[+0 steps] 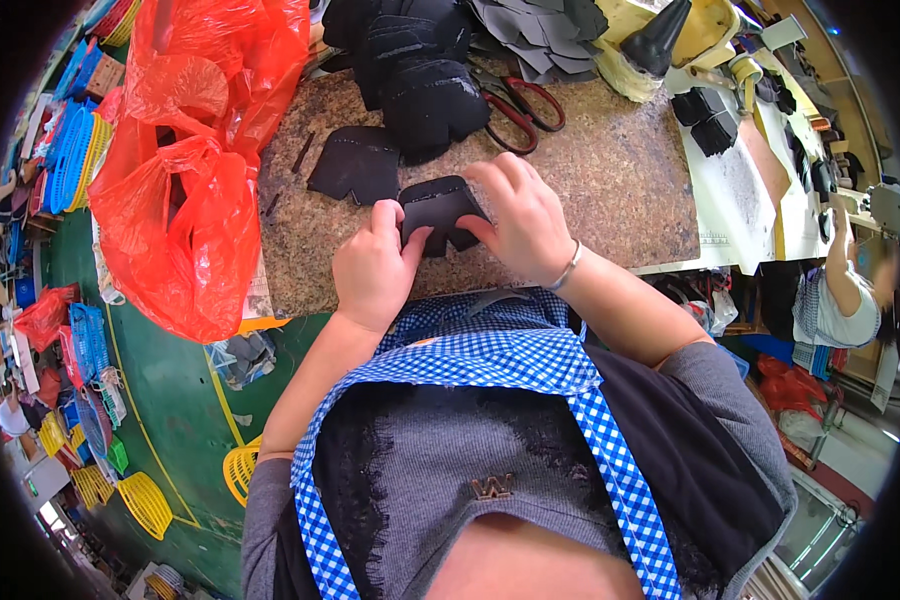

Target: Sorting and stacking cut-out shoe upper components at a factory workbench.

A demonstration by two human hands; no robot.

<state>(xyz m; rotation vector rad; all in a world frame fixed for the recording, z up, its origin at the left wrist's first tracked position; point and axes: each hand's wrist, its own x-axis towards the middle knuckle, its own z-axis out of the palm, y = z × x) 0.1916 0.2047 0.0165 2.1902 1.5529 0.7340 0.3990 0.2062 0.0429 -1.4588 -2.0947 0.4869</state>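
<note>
Between my two hands is a small black cut piece (438, 207) with notches along its lower edge, held just over the speckled worktop (610, 210). My left hand (375, 262) pinches its left side between thumb and forefinger. At its right side, the thumb of my right hand (523, 215) rests on the piece while the fingers are raised and spread above its upper edge. A similar black piece (355, 165) lies flat just beyond my left hand. Farther back is a heap of black pieces (425, 95), with red-handled scissors (520, 105) beside it.
A red plastic bag (185, 200) hangs over the worktop's left side. Dark grey pieces (540, 35) and a black cone (658, 38) stand at the back. Bundled black pieces (707, 120) lie on white paper at right. Another person (838, 300) works at far right. Yellow baskets (145, 505) sit on the green floor.
</note>
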